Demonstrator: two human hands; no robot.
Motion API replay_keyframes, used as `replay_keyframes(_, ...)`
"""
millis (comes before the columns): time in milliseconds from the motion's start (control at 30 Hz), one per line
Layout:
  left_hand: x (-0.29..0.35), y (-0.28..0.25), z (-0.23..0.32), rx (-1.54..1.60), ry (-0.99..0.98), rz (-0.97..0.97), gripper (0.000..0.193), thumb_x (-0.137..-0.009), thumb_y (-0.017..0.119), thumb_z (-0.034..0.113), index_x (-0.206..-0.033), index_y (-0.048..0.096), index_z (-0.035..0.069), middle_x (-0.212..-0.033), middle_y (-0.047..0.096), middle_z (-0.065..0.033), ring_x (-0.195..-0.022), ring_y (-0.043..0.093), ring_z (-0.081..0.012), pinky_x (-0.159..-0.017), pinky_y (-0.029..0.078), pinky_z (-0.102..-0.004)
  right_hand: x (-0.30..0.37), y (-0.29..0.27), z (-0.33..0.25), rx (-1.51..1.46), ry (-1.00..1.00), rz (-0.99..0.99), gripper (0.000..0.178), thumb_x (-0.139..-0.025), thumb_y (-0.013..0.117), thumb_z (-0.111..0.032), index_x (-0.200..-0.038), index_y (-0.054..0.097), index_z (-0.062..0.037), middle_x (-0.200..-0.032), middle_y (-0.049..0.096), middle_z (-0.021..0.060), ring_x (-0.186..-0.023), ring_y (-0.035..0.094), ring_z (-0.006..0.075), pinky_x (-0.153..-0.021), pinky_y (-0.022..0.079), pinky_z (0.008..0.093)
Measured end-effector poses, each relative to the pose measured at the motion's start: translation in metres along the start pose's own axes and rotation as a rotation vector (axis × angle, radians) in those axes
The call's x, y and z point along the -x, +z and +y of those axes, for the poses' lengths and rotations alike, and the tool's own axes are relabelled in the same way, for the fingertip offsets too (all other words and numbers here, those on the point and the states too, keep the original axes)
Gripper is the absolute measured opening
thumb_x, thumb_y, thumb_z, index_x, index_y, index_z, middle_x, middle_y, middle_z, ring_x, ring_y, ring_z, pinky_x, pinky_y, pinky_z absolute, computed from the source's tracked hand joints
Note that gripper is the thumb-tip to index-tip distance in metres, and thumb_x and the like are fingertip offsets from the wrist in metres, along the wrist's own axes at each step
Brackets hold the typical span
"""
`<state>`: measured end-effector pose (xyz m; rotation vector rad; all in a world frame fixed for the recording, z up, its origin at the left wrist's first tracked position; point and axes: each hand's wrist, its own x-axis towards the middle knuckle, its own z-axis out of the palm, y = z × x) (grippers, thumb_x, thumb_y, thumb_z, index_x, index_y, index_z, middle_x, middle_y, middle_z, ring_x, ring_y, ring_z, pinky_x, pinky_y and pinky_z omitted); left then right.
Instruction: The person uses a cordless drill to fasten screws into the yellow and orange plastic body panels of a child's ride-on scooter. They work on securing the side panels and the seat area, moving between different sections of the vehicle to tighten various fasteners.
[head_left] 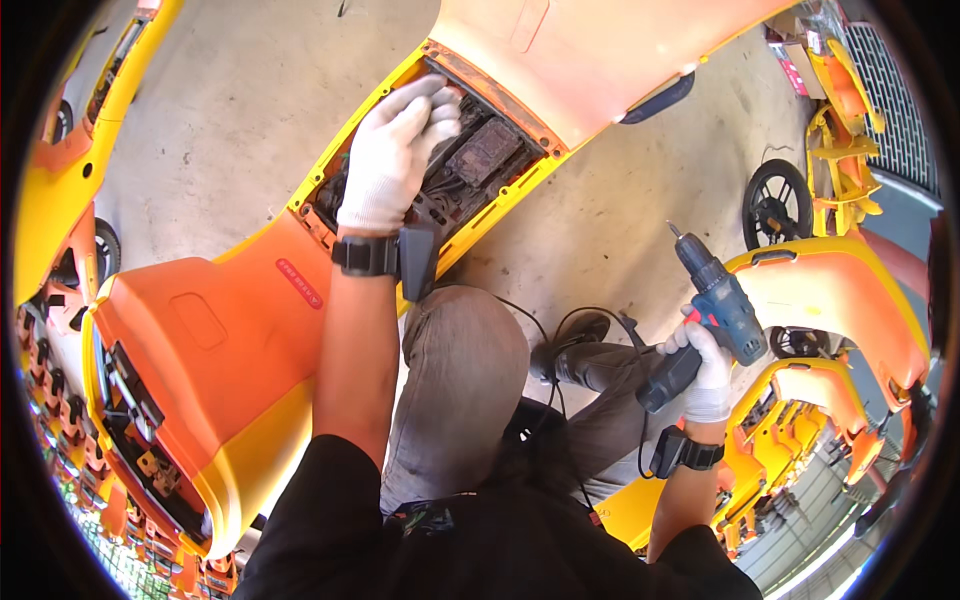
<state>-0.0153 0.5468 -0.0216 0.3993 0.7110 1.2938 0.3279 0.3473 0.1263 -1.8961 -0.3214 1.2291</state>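
My right hand (705, 365), in a white glove, grips a dark blue-grey cordless drill (728, 305) by its handle. The drill's bit points up and away, clear of any vehicle part. My left hand (402, 140), also gloved, hovers over an opened compartment in the orange and yellow scooter body (225, 300). Its fingers are curled together; whether something small is between them is hidden. Below and beside that hand, the compartment holds a dirty dark rectangular unit (487, 150) among black cables. Yellow rails frame the opening.
My bent knee (465, 340) is close to the scooter's near side. Black cords (545, 325) run by my legs. More orange and yellow scooters (830, 300) stand at right and left. A loose black wheel (777, 205) shows at the right, near a cardboard box (797, 65).
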Motion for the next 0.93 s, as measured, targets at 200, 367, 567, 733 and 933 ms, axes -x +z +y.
replay_keyframes(200, -0.002, 0.085, 0.03, -0.127, 0.058, -0.093, 0.031, -0.103, 0.048, 0.011, -0.123, 0.053, -0.012, -0.101, 0.062, -0.0114, -0.081, 0.057, -0.0125, -0.07, 0.05, -0.0225, -0.003, -0.003, 0.019, -0.036, 0.015, -0.152, 0.04, -0.088, 0.067, -0.018, -0.121, 0.053, 0.0011, -0.077, 0.052, 0.0037, -0.071, 0.055, 0.019, -0.072, 0.05, 0.0368)
replay_keyframes(367, 0.025, 0.216, -0.028, -0.664, 0.463, -0.232, 0.013, -0.077, 0.062, 0.009, -0.088, 0.063, 0.003, -0.076, 0.062, -0.0119, -0.07, 0.061, -0.0314, -0.066, 0.051, -0.0374, -0.002, 0.001, 0.024, -0.16, -0.026, -0.209, 0.036, -0.084, 0.069, -0.018, -0.11, 0.058, 0.0055, -0.076, 0.059, 0.006, -0.069, 0.059, 0.0174, -0.069, 0.051, 0.0311)
replay_keyframes(567, 0.12, 0.271, -0.128, -0.452, -0.253, -0.541, 0.027, -0.088, 0.061, 0.021, -0.077, 0.067, -0.002, -0.066, 0.066, -0.0145, -0.06, 0.064, -0.0223, -0.062, 0.051, -0.0365, -0.036, -0.074, 0.072, -0.389, 0.064, -0.061, 0.041, -0.096, 0.055, -0.032, -0.125, 0.059, -0.0029, -0.119, 0.065, 0.0076, -0.103, 0.065, 0.0243, -0.094, 0.053, 0.0347)
replay_keyframes(733, 0.128, 0.234, -0.13, -0.587, -0.458, -0.422, 0.025, -0.091, 0.06, 0.02, -0.088, 0.069, -0.003, -0.072, 0.068, -0.0147, -0.066, 0.068, -0.0247, -0.068, 0.053, -0.0362, -0.032, -0.067, 0.067, -0.579, 0.222, -0.263, 0.018, -0.096, 0.056, -0.028, -0.1, 0.059, -0.0101, -0.086, 0.06, -0.002, -0.081, 0.06, 0.0146, -0.078, 0.051, 0.0327)
replay_keyframes(933, 0.11, 0.243, -0.177, -0.66, -0.087, -0.589, 0.021, -0.088, 0.055, 0.011, -0.098, 0.07, 0.0, -0.079, 0.069, -0.0167, -0.068, 0.068, -0.0256, -0.067, 0.054, -0.0369, -0.025, -0.072, 0.058, -0.611, 0.049, -0.238, 0.023, -0.093, 0.064, -0.02, -0.11, 0.056, -0.0053, -0.085, 0.054, 0.0012, -0.083, 0.054, 0.0117, -0.078, 0.048, 0.0287)
